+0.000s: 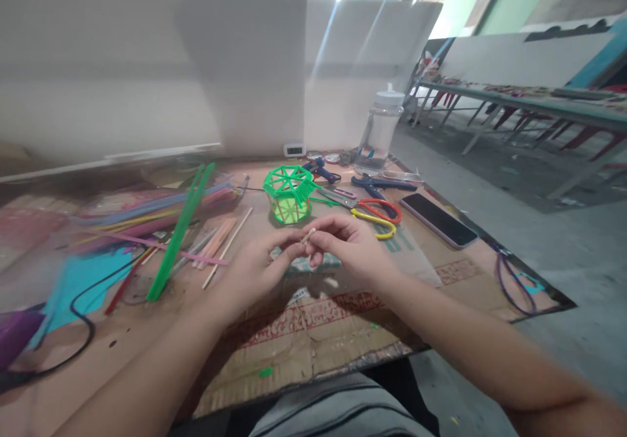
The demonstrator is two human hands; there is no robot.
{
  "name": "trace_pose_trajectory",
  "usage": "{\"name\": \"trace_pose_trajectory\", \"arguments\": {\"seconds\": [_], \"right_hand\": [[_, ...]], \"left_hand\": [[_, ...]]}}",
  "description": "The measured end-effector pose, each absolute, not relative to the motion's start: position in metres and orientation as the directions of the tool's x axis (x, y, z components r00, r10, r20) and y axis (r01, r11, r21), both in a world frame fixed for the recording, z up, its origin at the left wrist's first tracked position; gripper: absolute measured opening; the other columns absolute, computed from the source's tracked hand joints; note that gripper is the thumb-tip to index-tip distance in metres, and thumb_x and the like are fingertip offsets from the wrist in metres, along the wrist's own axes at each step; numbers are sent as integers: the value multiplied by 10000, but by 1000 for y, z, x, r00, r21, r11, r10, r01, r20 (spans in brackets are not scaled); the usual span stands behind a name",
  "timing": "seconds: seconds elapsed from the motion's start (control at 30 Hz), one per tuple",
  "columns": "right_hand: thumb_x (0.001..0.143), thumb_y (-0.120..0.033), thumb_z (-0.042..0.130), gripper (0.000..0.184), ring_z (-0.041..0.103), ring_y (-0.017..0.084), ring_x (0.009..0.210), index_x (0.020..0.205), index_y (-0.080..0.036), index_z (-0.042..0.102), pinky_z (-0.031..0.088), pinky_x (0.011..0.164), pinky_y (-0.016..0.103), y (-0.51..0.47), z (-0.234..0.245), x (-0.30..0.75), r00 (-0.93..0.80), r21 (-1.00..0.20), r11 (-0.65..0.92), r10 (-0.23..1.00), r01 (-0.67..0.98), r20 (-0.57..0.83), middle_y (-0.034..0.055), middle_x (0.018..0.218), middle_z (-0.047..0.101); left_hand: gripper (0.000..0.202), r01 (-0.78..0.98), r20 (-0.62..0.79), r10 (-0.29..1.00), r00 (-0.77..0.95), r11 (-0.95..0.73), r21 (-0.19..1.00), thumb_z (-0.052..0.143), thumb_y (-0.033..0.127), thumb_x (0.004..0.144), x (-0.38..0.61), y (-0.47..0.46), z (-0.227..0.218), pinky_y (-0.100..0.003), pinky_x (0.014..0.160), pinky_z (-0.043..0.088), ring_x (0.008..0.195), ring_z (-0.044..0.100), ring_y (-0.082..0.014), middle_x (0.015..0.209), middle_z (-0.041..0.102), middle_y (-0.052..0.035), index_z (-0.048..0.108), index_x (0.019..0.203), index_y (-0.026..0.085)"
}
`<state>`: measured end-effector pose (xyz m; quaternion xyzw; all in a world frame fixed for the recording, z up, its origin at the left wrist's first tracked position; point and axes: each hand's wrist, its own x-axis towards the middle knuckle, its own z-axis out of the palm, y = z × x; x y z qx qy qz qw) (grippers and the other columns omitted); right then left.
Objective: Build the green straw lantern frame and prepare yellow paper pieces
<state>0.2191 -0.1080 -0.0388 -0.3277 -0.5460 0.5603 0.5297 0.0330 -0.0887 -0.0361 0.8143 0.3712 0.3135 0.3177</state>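
Both my hands meet low over the near middle of the table. My left hand (264, 260) and my right hand (347, 244) each pinch a small pale stick-like piece (308, 235) between thumb and fingertips; its lower part is hidden by the fingers. Just beyond them stands a small green drum-shaped craft frame (289, 191) with a spoked top. To its right lie scissors (375, 211) with one orange and one yellow handle. A thin pale stick (228, 247) rests left of my left hand.
Green strips (179, 234), a blue sheet (91, 280) and a black cable (81, 316) lie left. Toward the right are a phone (438, 219), a water bottle (379, 133), dark blue pliers-like tools (377, 183) and a purple loop (512, 283). A white panel (147, 64) rises behind.
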Motion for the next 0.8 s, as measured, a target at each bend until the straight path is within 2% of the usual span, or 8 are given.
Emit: {"name": "trace_pose_trajectory", "arguments": {"seconds": [0.1,0.2,0.27,0.33,0.4,0.5,0.63,0.8], "right_hand": [[848,-368,703,219,635,116,584,993,-207,670,552,611,284,-93,-34,236,-156,-966,241,954,-99,254,-13,746,698],[827,-318,693,177,645,143,712,960,-202,682,547,692,309,-67,-29,274,38,-918,371,924,141,380,17,838,704],[801,-298,694,171,646,164,774,933,-191,689,535,762,344,-51,-27,301,136,-890,345,907,298,398,35,881,714],[791,-303,685,184,637,174,751,930,-183,696,527,767,368,-42,-27,318,194,-877,286,905,385,380,36,854,712],[809,-323,665,179,639,186,749,913,-183,705,523,770,380,-43,-29,318,164,-852,286,907,439,389,40,839,714],[873,-335,631,167,663,209,835,904,-199,722,515,808,379,-57,-33,298,-18,-746,394,890,537,456,55,896,737],[930,-299,589,176,674,212,870,1018,-204,708,523,814,368,-65,-36,281,-148,-620,460,861,635,486,67,965,748],[877,-185,619,227,690,238,895,1093,-178,690,539,864,409,-42,-36,315,-62,-504,257,926,825,371,98,1034,745]], "left_hand": [[264,447,296,831,470,-514,732,485,371,986,30,-83,-37,-287,807,496,878,669,-194,923,745,-19,704,991,224],[306,476,329,864,381,-489,731,463,369,994,21,-73,-37,-291,760,482,830,656,-187,867,704,-19,630,1195,209],[330,498,337,875,348,-477,724,456,363,994,16,-68,-37,-295,741,473,808,654,-184,855,689,-16,603,1244,206],[298,512,338,879,336,-471,718,464,361,985,14,-65,-37,-300,740,470,812,654,-186,867,690,-21,631,1177,205],[271,459,314,888,337,-446,768,479,384,977,16,-66,-37,-304,757,481,825,660,-190,864,699,-25,642,1088,197],[268,311,228,903,363,-348,884,494,418,971,24,-70,-40,-302,763,509,815,675,-186,842,719,-26,626,1032,193],[215,211,175,891,419,-283,936,542,397,947,32,-73,-45,-297,776,528,850,689,-184,875,721,-26,617,976,198],[172,261,210,891,402,-332,907,588,343,902,31,-76,-41,-320,845,517,921,683,-203,949,730,-34,670,938,195]]}}
